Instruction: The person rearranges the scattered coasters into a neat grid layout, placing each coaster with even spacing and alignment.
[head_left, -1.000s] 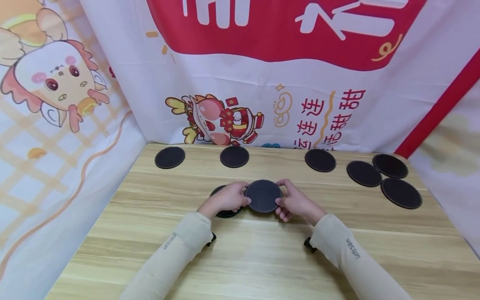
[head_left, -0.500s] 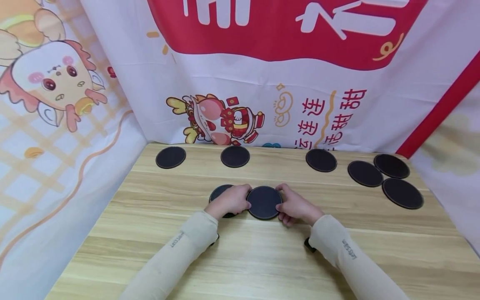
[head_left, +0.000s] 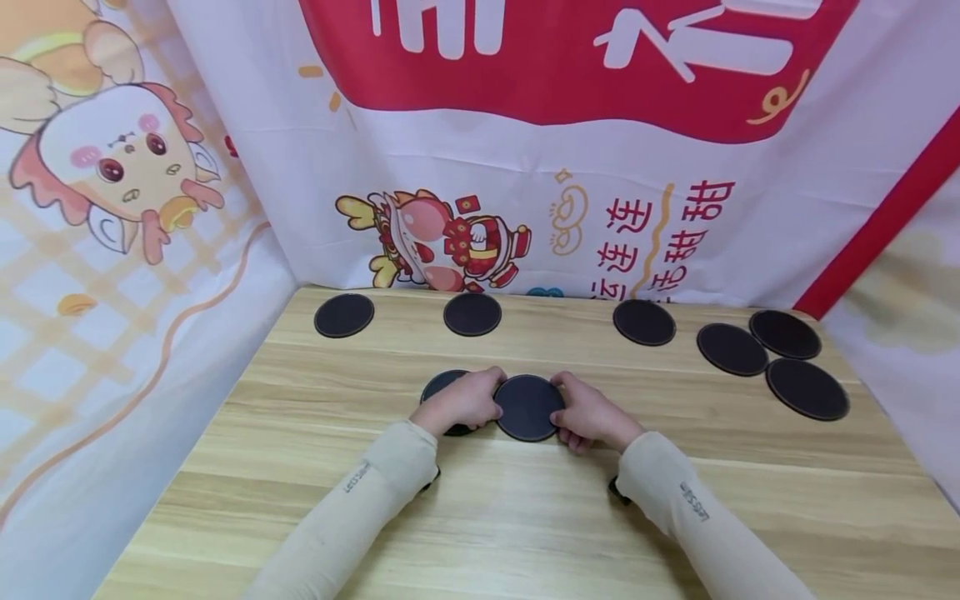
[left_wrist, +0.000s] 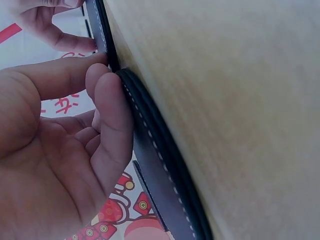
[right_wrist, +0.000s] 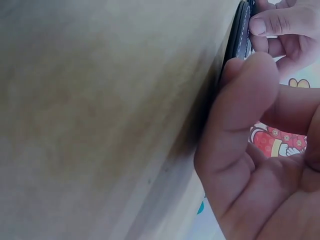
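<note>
A round dark coaster (head_left: 529,407) with pale edge stitching lies on the table between both hands. My left hand (head_left: 467,398) pinches its left edge with thumb and fingers, and my right hand (head_left: 591,412) holds the right edge the same way. Partly under the left hand is another coaster (head_left: 437,386), close beside the first. Seen from the left wrist, that second coaster (left_wrist: 155,155) shows a thick, layered rim touching the curled fingers. In the right wrist view, the held coaster (right_wrist: 240,35) is mostly hidden behind my right fingers.
Along the back edge lie three separate coasters: one at left (head_left: 343,315), one nearer the middle (head_left: 472,314) and one to the right (head_left: 644,322). Three more cluster at far right, including a front one (head_left: 807,389). A printed cloth (head_left: 465,150) hangs behind the wooden table (head_left: 510,525).
Over the first half second both hands brought the held coaster slightly toward me and lowered it beside the left one. Since then, hands and coaster have hardly moved.
</note>
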